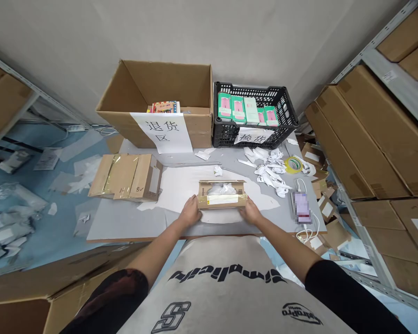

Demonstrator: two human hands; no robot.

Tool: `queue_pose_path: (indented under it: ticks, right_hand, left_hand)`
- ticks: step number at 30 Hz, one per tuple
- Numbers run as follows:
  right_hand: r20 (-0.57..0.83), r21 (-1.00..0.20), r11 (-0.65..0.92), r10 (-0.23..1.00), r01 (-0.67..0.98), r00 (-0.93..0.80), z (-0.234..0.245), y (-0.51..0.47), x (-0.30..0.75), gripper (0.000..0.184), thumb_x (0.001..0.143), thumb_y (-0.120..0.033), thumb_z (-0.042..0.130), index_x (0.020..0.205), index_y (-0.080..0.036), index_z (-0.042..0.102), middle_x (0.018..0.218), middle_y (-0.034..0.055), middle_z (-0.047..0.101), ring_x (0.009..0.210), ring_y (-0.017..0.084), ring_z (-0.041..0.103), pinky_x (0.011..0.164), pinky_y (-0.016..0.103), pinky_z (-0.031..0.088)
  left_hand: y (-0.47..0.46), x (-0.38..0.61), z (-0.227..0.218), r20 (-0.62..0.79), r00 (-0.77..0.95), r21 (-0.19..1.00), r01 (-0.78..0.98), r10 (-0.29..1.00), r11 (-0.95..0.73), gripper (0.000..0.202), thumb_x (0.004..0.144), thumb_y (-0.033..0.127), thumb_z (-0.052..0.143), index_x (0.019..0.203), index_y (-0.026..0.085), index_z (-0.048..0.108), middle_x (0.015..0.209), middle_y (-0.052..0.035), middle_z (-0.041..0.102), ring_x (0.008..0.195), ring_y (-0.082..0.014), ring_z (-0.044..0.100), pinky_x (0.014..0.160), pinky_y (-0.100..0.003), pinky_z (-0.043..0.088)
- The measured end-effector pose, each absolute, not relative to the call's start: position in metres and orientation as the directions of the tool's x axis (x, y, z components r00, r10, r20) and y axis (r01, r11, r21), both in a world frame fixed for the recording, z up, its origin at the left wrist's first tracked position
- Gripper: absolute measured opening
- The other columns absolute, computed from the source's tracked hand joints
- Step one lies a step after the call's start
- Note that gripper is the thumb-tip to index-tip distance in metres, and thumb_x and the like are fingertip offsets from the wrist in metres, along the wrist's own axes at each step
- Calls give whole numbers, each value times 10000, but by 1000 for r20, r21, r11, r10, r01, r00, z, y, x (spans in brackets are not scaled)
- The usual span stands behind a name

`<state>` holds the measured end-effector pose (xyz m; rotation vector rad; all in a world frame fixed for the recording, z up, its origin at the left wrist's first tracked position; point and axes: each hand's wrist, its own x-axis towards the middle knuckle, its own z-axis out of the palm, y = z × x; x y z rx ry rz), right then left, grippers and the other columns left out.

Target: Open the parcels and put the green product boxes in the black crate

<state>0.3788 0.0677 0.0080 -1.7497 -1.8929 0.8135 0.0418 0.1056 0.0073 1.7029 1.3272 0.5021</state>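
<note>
A small cardboard box [222,194] lies open on the grey table [125,222], near its front edge. Crumpled white paper fills it, and a strip of tape with a pale label crosses its front. My left hand [190,211] holds the box's left end. My right hand [251,212] holds its right end. What lies under the paper is hidden.
Behind stands a large open carton [153,88] with a paper sign, beside a black crate [251,97] of green-and-pink boxes. A flat cardboard package [125,177] lies left. Crumpled paper [268,171], yellow tape [293,164] and a blurred phone [301,207] lie right. Carton-filled shelves flank the table.
</note>
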Motion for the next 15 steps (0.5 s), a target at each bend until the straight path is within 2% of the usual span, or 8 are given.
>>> queue_pose_path:
  ticks: [1,3,5,7,9,11,13,15]
  right_hand:
    - [-61,-683,43,991,729,-116,19,70,387,326,804,-317,588,1103,-210,661,1156,117,657,1148,312,569,1035,530,446]
    - [-7,-696,61,996,715,-91,45,75,398,242,875,-284,502,1035,-227,675,1123,105,660,1092,271,594,996,469,480]
    - [111,-729,80,994,680,2,71,84,400,224,903,-287,495,1005,-235,688,1059,103,665,980,255,619,898,433,522]
    - [121,-760,123,992,638,-46,91,97,392,230,904,-273,508,1030,-252,700,1052,82,679,974,241,627,900,417,514]
    - [52,-806,104,993,583,-106,104,109,382,241,900,-259,495,976,-249,723,1024,60,701,955,219,642,894,393,513]
    - [-79,-856,-1,989,517,-129,110,116,375,254,898,-286,491,953,-228,733,971,54,718,822,193,658,796,362,536]
    - [-189,-876,-88,967,475,-169,114,118,373,272,896,-328,510,1004,-211,731,928,52,727,714,177,647,703,340,538]
    - [-200,-859,-34,941,511,-274,119,117,372,281,903,-326,520,1058,-214,727,929,51,728,758,185,656,738,345,535]
  left_hand:
    - [108,35,15,-209,334,804,594,919,-33,640,642,225,680,1270,199,561,1313,-143,576,1334,-371,429,1159,-542,295]
    - [114,23,38,-191,278,773,634,941,-30,517,768,240,576,1283,212,548,1255,-115,612,1191,-307,559,1070,-504,416]
    - [121,22,68,-37,193,765,637,981,-96,378,890,260,450,1245,211,572,1213,-105,622,1091,-247,605,1010,-438,470]
    - [130,32,99,92,247,742,629,965,-232,351,951,287,400,1247,228,578,1199,-86,626,1106,-218,595,1007,-398,468]
    - [136,48,124,115,395,710,609,911,-354,327,977,309,390,1204,232,612,1175,-72,648,1114,-216,591,1012,-398,461]
    - [138,63,139,79,498,690,598,863,-408,308,988,325,392,1098,226,661,1105,-62,683,1059,-215,613,974,-385,478]
    - [135,71,146,47,528,682,603,848,-413,301,992,326,396,1022,221,677,1048,-53,701,997,-207,632,923,-363,495]
    - [127,71,147,19,539,678,612,842,-407,280,989,310,407,994,224,673,995,-42,702,935,-194,640,869,-338,505]
